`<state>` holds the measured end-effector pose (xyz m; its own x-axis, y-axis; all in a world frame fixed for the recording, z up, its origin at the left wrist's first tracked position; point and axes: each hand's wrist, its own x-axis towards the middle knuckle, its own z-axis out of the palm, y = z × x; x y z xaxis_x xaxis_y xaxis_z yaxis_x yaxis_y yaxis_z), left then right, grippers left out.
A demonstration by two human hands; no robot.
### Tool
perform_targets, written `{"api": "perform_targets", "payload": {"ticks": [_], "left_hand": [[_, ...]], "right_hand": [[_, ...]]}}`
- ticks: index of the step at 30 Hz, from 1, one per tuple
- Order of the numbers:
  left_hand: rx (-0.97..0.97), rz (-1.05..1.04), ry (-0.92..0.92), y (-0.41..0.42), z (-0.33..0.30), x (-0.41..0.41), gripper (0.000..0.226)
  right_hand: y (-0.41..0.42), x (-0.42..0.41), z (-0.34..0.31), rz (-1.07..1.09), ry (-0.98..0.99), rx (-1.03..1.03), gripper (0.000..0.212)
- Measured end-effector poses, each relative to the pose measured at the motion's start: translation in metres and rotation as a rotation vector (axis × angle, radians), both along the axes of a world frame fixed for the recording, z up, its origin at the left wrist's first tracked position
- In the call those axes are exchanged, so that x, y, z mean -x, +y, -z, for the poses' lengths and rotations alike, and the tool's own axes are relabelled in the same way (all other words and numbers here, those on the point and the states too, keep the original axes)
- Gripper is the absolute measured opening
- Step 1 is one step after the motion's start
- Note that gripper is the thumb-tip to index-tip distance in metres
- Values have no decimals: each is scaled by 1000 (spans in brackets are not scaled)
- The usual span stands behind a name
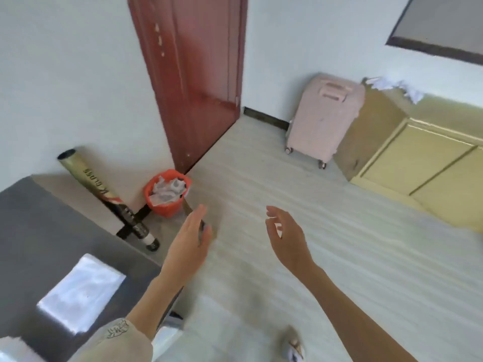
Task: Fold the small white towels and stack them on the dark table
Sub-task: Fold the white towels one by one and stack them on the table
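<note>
White folded towel (81, 293), a flat rectangle with a soft sheen, lies on the dark matte counter (34, 231), lower left, well apart from both hands. Left hand (190, 246) and right hand (287, 236) hover over the pale striped floor (339, 244), fingers (200, 214) straight and relaxed, holding nothing.

empty hands (190, 244), folded towel (82, 291), dark table (31, 226)

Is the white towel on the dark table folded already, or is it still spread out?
Folded. The white towel lies on the dark table as a compact, flat rectangle with straight edges. Neither hand touches it.
</note>
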<state>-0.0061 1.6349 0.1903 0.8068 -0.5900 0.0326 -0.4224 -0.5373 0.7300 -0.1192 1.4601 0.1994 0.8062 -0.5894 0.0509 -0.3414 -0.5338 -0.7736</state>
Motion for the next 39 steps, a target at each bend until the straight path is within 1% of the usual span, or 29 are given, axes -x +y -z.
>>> {"api": "perform_targets", "payload": {"ticks": [4, 6, 10, 13, 17, 23, 26, 31, 35, 39], "left_hand": [[41, 165, -54, -168, -5, 28, 43], [78, 264, -41, -246, -9, 50, 42], [96, 442, -12, -375, -20, 87, 42], [93, 519, -9, -460, -25, 90, 42], [85, 566, 10, -568, -19, 75, 41], [58, 614, 32, -748, -1, 37, 40], [26, 638, 33, -837, -7, 22, 39], [-14, 742, 24, -972, -17, 21, 38], [-75, 769, 53, -1064, 4, 25, 37], [-136, 781, 65, -1159, 34, 30, 37]], "right_hand": [[-141, 63, -17, 190, -33, 25, 32], [-207, 99, -27, 271, -33, 45, 32], [-323, 157, -41, 429, -26, 58, 32], [-399, 175, -42, 507, -42, 41, 31], [-494, 169, -34, 550, -66, 2, 31], [-665, 131, -26, 566, -54, -14, 32], [-743, 117, -31, 595, -31, -36, 32], [-857, 118, -26, 665, 5, -52, 32], [-953, 122, -9, 695, 49, -67, 33], [-1062, 127, 14, 687, 40, -103, 32]]}}
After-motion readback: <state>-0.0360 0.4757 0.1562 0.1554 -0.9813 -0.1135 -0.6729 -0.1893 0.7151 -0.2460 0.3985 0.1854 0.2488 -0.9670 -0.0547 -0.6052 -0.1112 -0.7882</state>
